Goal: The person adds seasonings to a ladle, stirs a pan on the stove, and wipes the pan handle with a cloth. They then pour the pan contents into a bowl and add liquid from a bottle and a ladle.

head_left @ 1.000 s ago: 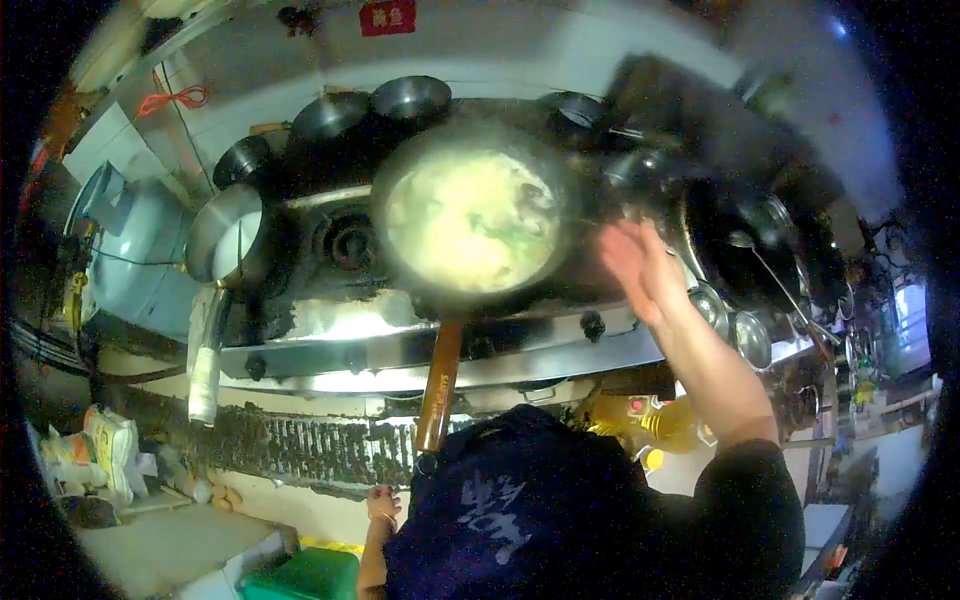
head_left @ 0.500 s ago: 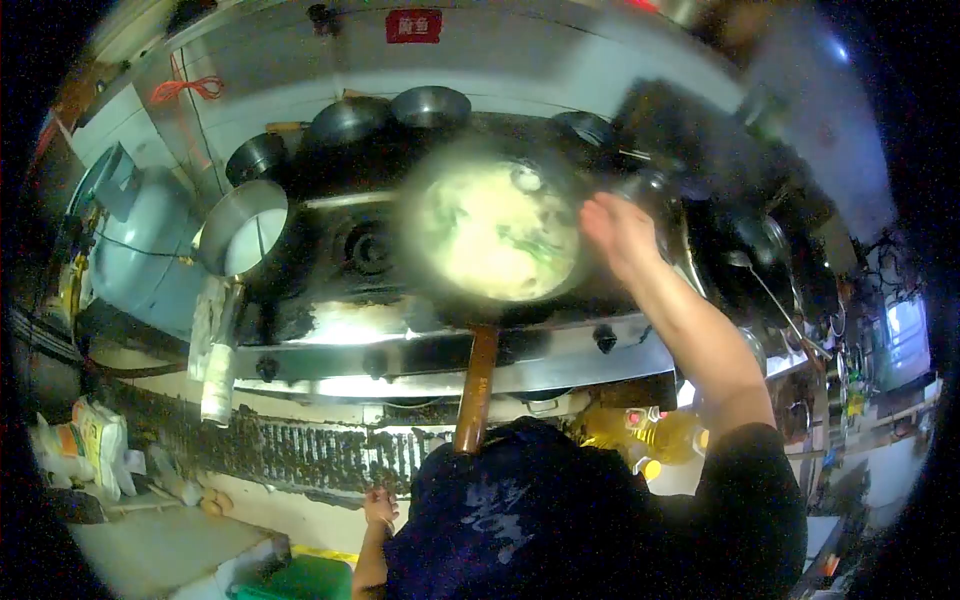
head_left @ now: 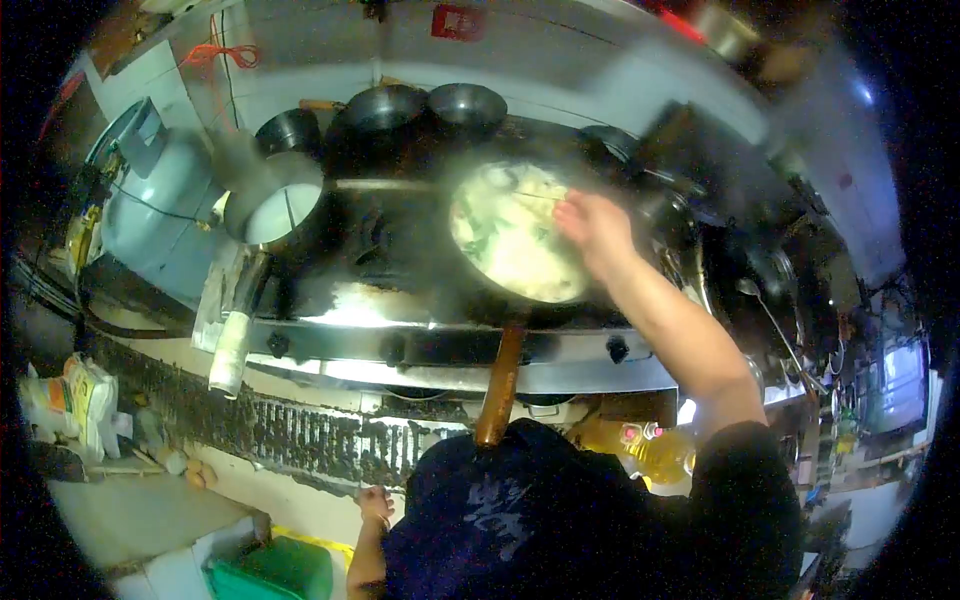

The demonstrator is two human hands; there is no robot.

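A pan [head_left: 520,297] with a long wooden handle holds a pale, steaming broth [head_left: 520,250] with green pieces in it. My right hand [head_left: 592,228] is over the pan's right side, its fingers closed round the thin handle of a ladle [head_left: 500,178]. The ladle's round end is at the far side of the broth. Low beside my body, away from the stove, my left hand [head_left: 375,503] has loosely curled fingers with nothing visible in them. The pan's wooden handle [head_left: 500,385] points towards my dark shirt.
On the stove's left stands a tilted pot [head_left: 262,240] with whitish liquid and a wrapped handle. Behind are dark pans [head_left: 467,103]. A gas cylinder [head_left: 165,215] is at the far left, oil bottles [head_left: 660,455] below the stove front, and a green bin [head_left: 275,570] at the lower left.
My right hand has moved left over the broth, and the ladle has shifted left relative to the pan. The whole view has shifted slightly; my left hand remains low at my side.
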